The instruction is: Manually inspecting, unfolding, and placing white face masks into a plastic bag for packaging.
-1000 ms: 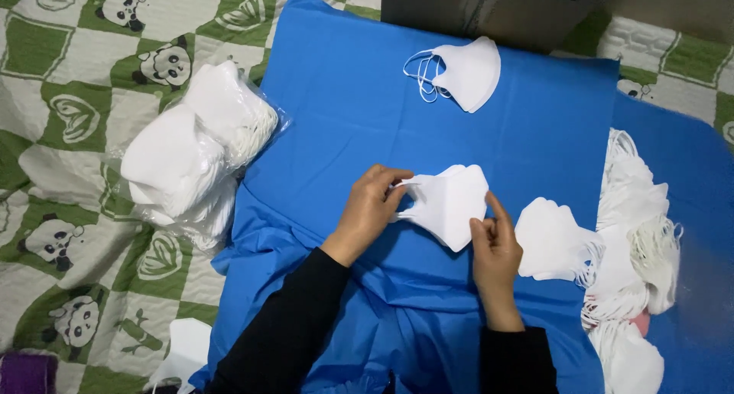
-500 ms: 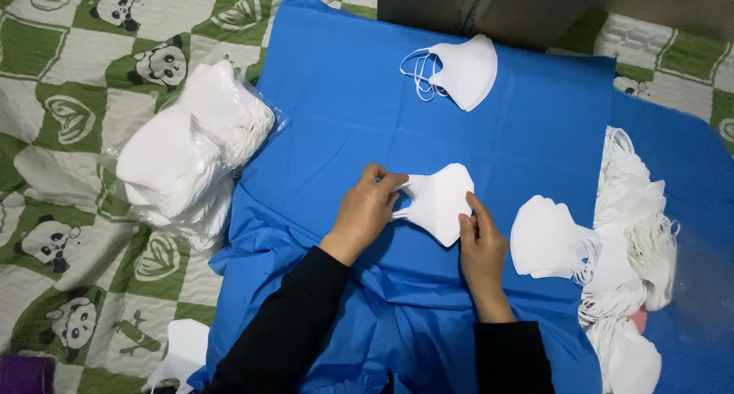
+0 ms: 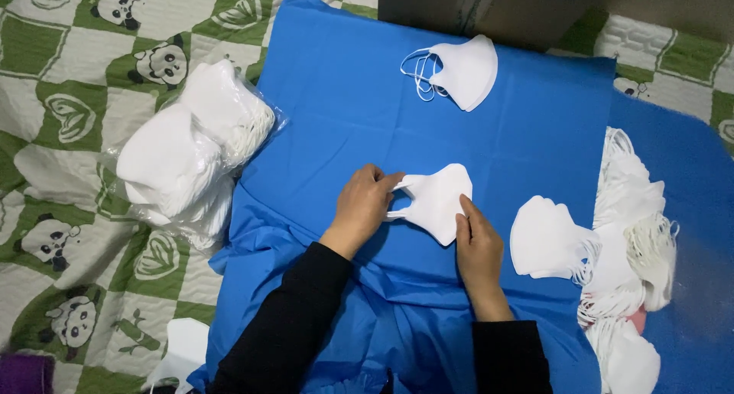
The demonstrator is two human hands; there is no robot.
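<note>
A white face mask lies flat on the blue cloth, near its middle, and is held from both ends. The left hand is closed in a pinch on the mask's ear-loop end; the right hand is mostly open, fingers extended, with the fingertips pressed on the mask's lower right edge.

Risks, as judged:
- The thin ear loop could be stretched or snapped if the left-hand pinch is pulled while the other end is pinned.
- The mask could be creased off-line if the pressing fingertips slip on the smooth fabric.
- The loose, rumpled blue cloth near the wrists could be dragged, shifting the single mask to the right and the heap of masks beside it.
- The bagged stack of masks on the panda-print quilt sits well apart and seems safe.

Against the earlier frames: the held mask is found slightly lower and more spread out, the hands set a little wider. The finished mask at the top is unmoved.
</note>
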